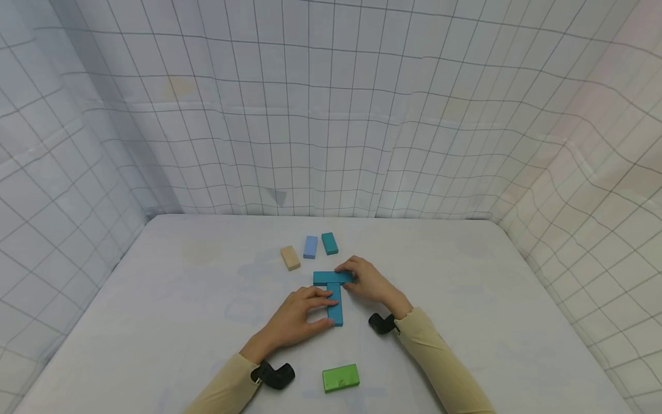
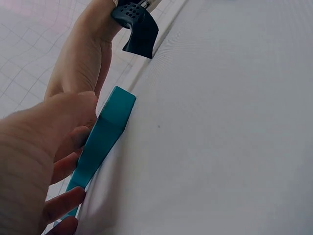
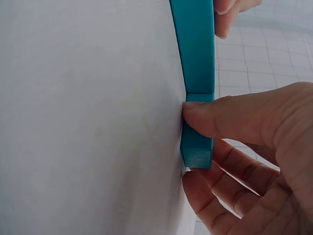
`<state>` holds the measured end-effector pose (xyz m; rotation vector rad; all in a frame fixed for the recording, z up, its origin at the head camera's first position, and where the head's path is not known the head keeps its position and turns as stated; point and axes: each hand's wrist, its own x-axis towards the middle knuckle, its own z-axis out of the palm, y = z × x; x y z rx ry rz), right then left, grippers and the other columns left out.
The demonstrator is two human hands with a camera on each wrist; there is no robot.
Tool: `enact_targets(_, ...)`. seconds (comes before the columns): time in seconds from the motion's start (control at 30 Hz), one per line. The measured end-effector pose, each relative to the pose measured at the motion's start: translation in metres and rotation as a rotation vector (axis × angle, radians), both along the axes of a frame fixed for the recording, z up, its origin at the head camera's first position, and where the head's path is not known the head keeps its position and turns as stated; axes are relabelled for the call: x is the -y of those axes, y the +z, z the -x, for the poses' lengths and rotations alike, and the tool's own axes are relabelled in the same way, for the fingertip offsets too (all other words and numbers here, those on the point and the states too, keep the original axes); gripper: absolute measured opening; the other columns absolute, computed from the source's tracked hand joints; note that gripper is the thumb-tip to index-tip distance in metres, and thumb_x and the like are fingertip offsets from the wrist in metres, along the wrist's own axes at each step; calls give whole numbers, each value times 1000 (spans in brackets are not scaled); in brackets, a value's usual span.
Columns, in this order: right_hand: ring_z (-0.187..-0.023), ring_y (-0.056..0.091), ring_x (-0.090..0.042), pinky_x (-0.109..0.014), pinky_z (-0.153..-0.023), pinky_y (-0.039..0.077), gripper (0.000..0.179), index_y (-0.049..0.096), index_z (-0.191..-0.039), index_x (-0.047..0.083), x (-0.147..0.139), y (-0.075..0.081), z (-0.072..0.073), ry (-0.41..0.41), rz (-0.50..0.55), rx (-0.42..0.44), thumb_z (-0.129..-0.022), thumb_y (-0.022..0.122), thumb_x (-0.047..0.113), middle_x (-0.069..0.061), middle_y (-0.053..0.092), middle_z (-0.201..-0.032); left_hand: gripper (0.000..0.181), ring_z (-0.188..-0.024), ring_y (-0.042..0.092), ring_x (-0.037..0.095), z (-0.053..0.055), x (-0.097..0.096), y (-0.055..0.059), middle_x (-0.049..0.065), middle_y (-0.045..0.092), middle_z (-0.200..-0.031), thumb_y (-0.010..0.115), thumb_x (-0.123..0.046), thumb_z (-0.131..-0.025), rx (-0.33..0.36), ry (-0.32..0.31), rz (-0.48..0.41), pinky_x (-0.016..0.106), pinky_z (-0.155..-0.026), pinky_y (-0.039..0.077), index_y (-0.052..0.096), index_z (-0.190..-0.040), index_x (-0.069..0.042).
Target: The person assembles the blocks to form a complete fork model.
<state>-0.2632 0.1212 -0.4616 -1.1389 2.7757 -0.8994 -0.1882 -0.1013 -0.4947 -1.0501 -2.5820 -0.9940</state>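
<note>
Two long blue blocks lie flat on the table in a T shape. The crosswise block (image 1: 324, 278) forms the far bar, and the lengthwise block (image 1: 335, 313) runs from its middle toward me. With thumb and fingers, my right hand (image 1: 371, 282) pinches the right end of the crosswise block; in the right wrist view the thumb (image 3: 208, 117) presses its near side. My left hand (image 1: 295, 317) lies to the left of the lengthwise block, its extended fingers touching the top and the thumb tip at the near end.
Beyond the T stand a beige block (image 1: 291, 258), a light blue block (image 1: 310, 247) and a teal block (image 1: 330, 244). A bright green block (image 1: 341, 378) lies nearer to me, between the forearms. The white table (image 1: 155, 322) is bordered by gridded white curtains (image 1: 331, 115).
</note>
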Motion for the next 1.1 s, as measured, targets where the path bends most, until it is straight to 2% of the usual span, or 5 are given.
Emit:
enact_targets(0.2, -89, 52, -18, -34, -79, 44, 31, 65, -114, 3, -1, -3, 0, -7, -16, 11, -83, 70, 0, -7, 59, -106, 34, -110, 49, 16, 3, -3, -5, -5, 57, -122, 69, -41, -86, -4, 18, -18, 42, -90, 40, 70, -116, -23)
enact_targets(0.5, -97, 53, -23, -39, -86, 43, 31, 63, -113, 1, 2, -5, 1, 20, -20, -23, -82, 70, -1, -10, 59, -107, 33, -99, 49, 11, 7, -4, -3, -8, 59, -114, 74, -42, -81, 34, 53, -48, 35, -84, 43, 73, -109, -24)
enact_targets(0.87, -105, 51, -26, -41, -90, 42, 32, 61, -116, 1, 2, -4, 0, 18, -31, 15, -84, 68, 0, -10, 58, -111, 34, -99, 49, 10, 8, -4, -2, -10, 59, -113, 74, -46, -79, 63, 67, -64, 34, -84, 43, 74, -106, -26)
enact_targets(1.1, -106, 52, -22, -39, -88, 42, 42, 59, -124, 4, -9, -3, 6, 62, -4, 62, -84, 71, 4, -9, 57, -119, 35, -101, 49, 10, 10, -6, 1, -10, 58, -112, 75, -44, -79, 61, 60, -63, 34, -85, 43, 74, -107, -24)
